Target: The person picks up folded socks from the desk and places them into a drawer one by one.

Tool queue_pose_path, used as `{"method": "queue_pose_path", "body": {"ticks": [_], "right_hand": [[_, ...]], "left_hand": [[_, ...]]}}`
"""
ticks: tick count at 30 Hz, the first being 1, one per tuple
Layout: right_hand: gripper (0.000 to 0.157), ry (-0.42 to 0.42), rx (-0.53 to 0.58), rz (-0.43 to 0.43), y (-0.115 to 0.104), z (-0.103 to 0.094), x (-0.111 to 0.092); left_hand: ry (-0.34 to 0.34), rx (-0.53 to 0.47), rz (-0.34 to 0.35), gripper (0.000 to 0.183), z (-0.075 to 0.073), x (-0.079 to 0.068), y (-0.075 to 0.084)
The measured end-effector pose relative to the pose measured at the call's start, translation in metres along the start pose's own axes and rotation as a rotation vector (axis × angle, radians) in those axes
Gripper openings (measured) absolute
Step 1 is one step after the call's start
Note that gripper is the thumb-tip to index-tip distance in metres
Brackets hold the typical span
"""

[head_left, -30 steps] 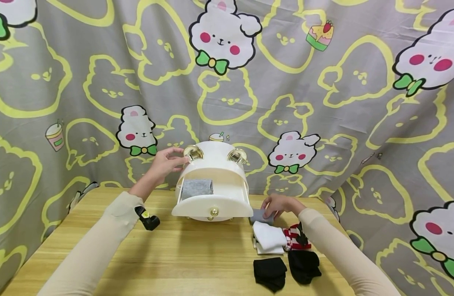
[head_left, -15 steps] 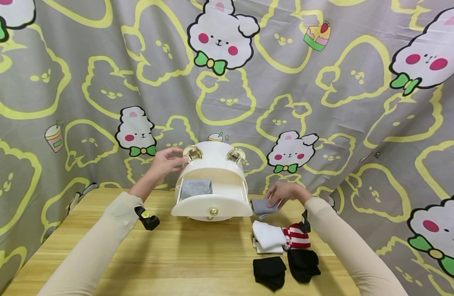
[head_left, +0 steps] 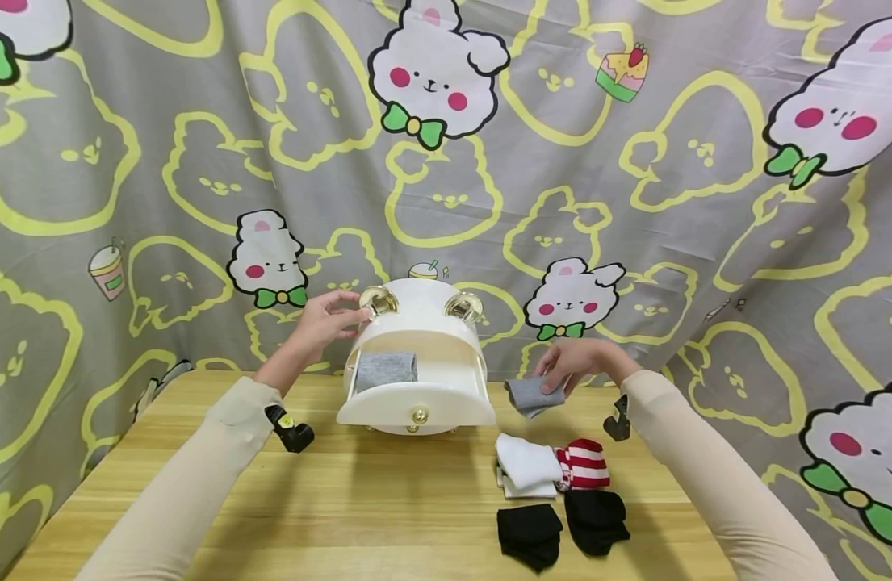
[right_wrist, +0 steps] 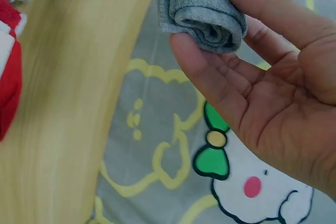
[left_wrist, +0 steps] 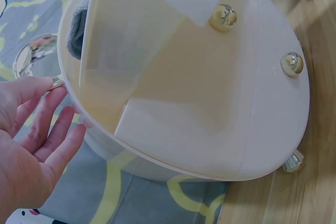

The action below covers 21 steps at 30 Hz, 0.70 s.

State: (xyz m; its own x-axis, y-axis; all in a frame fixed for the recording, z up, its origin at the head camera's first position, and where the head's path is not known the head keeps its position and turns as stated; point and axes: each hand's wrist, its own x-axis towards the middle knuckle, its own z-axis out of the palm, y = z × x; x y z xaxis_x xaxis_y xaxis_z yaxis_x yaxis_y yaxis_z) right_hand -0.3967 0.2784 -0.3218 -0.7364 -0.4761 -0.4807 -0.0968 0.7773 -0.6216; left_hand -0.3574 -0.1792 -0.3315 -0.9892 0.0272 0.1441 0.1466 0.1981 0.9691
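A white rounded storage box (head_left: pixel 420 303) with gold ears stands on the table, its upper drawer (head_left: pixel 380 407) pulled out. Inside the drawer's left part lies a grey rolled sock (head_left: pixel 387 369). My left hand (head_left: pixel 325 323) pinches the box's left gold ear (left_wrist: pixel 37 56) between thumb and forefinger, the other fingers spread loosely. To the right of the box, my right hand (head_left: pixel 582 361) holds another grey sock (head_left: pixel 533 395) above the table. The right wrist view shows this sock (right_wrist: pixel 207 14) rolled up, gripped between thumb and fingers.
On the right of the wooden table (head_left: pixel 387 516) lie a folded white sock (head_left: pixel 527 464), a red-and-white striped sock (head_left: pixel 585 466) and two black socks, one nearer the middle (head_left: pixel 529 532) and one further right (head_left: pixel 596 520). A patterned grey curtain (head_left: pixel 446 194) hangs behind.
My right hand has picked the grey sock up from the table beside the box and moved it up and slightly right. My left hand stays at the gold ear.
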Motion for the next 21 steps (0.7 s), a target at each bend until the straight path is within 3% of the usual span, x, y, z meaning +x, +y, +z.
{"method": "queue_pose_path", "body": {"ticks": [12, 21], "right_hand": [[0.029, -0.047, 0.069, -0.063, -0.034, -0.032, -0.033], [0.028, -0.031, 0.150, -0.111, -0.073, -0.032, -0.042]], "left_hand": [[-0.004, -0.002, -0.004, 0.050, 0.001, 0.000, 0.001], [0.000, -0.005, -0.008, 0.049, 0.001, -0.001, 0.002]]}}
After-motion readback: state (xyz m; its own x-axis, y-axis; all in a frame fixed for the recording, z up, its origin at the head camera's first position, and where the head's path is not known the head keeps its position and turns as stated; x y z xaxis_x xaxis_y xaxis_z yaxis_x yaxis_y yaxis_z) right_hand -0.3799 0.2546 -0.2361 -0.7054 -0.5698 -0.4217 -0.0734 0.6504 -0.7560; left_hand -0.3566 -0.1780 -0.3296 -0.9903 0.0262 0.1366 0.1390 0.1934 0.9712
